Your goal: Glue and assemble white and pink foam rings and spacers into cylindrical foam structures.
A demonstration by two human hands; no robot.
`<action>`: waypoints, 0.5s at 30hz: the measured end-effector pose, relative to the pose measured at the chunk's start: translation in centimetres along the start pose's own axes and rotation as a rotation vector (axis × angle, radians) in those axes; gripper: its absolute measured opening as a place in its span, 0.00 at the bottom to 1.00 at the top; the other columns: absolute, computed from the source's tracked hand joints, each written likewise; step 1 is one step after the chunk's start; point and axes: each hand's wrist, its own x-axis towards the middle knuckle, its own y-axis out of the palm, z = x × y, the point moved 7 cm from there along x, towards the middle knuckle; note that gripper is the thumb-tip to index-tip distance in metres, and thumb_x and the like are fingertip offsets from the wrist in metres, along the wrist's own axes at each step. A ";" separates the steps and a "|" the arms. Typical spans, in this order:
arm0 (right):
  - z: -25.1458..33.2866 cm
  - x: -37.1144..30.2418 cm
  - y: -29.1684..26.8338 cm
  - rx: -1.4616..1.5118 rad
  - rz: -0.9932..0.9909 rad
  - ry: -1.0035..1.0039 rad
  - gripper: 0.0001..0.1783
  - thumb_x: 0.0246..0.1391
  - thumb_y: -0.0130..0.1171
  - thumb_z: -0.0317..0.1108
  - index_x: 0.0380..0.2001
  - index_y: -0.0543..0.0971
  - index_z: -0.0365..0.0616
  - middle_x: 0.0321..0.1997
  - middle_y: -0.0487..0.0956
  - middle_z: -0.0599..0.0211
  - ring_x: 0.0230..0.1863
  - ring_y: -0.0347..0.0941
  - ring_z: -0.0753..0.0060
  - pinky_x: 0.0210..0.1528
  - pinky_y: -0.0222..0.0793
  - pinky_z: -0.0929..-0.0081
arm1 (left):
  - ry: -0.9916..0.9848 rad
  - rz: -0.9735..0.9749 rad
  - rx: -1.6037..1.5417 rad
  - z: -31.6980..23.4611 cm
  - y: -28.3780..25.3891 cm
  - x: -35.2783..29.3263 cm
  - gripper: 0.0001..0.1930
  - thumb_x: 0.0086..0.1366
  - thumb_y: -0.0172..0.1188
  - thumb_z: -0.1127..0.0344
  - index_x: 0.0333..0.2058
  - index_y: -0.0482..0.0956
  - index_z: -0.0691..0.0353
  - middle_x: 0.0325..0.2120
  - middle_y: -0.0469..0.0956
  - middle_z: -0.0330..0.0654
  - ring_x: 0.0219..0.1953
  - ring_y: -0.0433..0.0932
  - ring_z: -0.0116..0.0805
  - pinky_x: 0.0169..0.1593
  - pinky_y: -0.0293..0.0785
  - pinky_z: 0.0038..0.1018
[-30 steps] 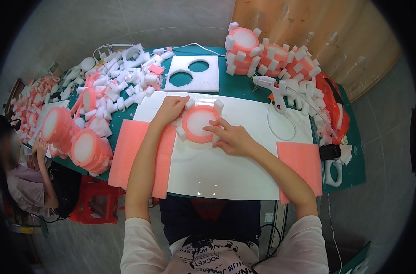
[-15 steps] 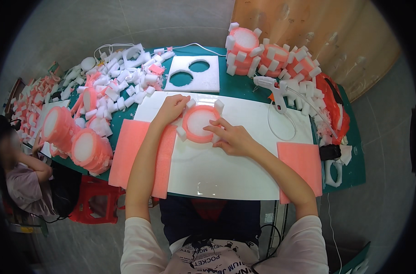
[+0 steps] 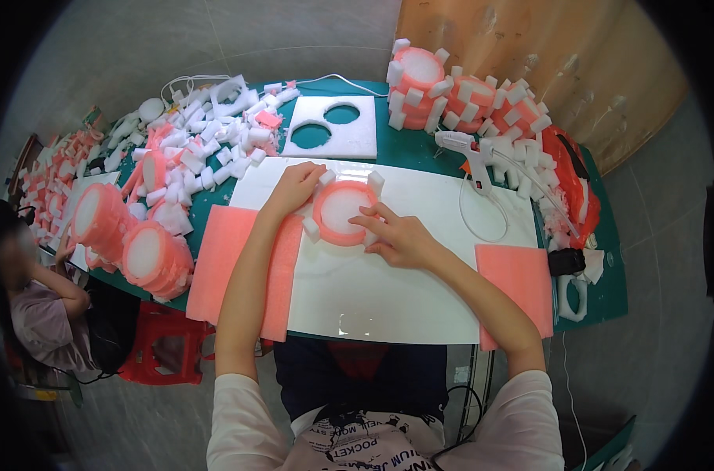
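Note:
A round foam piece (image 3: 345, 210) with a white centre and a pink rim lies on the white board in front of me. White foam blocks stand around its rim, such as one (image 3: 376, 183) at the far right and another (image 3: 311, 229) at the near left. My left hand (image 3: 298, 187) is closed, its curled fingertips against the white foam block (image 3: 327, 179) at the far left. At the near right, my right hand (image 3: 400, 237) has its fingers bent around a white foam block (image 3: 370, 237), mostly hidden by the fingers.
Pink foam sheets (image 3: 239, 267) flank the white board (image 3: 388, 302). A glue gun (image 3: 467, 153) rests at the right, near stacked pink-and-white foam rounds (image 3: 420, 86). Loose foam pieces (image 3: 208, 149) and foam cylinders (image 3: 147, 251) fill the left. Another person (image 3: 47, 314) sits at far left.

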 end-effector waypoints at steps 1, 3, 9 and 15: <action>0.1 0.0 0.0 0.000 0.001 -0.013 0.27 0.42 0.59 0.34 0.49 0.65 0.57 0.49 0.66 0.64 0.34 0.73 0.60 0.31 0.68 0.67 | 0.000 0.000 0.000 0.1 0.0 0.0 0.15 0.60 0.48 0.61 0.31 0.76 0.69 0.21 0.75 0.45 0.22 0.70 0.32 0.29 0.66 0.26; 0.0 0.0 0.1 -0.004 0.001 0.000 0.28 0.40 0.60 0.33 0.49 0.66 0.58 0.49 0.66 0.64 0.34 0.72 0.61 0.31 0.69 0.68 | 0.011 -0.006 0.011 0.2 0.0 0.1 0.15 0.60 0.49 0.61 0.29 0.75 0.70 0.20 0.75 0.45 0.22 0.70 0.31 0.28 0.65 0.26; 0.0 0.0 0.0 0.002 0.004 0.016 0.29 0.39 0.62 0.32 0.48 0.67 0.58 0.49 0.66 0.65 0.35 0.72 0.62 0.31 0.70 0.68 | -0.054 0.012 -0.013 0.3 0.0 0.0 0.15 0.60 0.49 0.60 0.26 0.75 0.69 0.16 0.72 0.43 0.19 0.67 0.29 0.26 0.64 0.26; 0.1 0.0 0.0 0.007 -0.005 0.004 0.29 0.39 0.62 0.32 0.49 0.67 0.58 0.50 0.66 0.65 0.35 0.72 0.62 0.31 0.69 0.68 | -0.005 -0.014 -0.004 0.0 -0.1 -0.1 0.16 0.60 0.49 0.60 0.26 0.74 0.70 0.15 0.72 0.43 0.18 0.67 0.28 0.25 0.63 0.26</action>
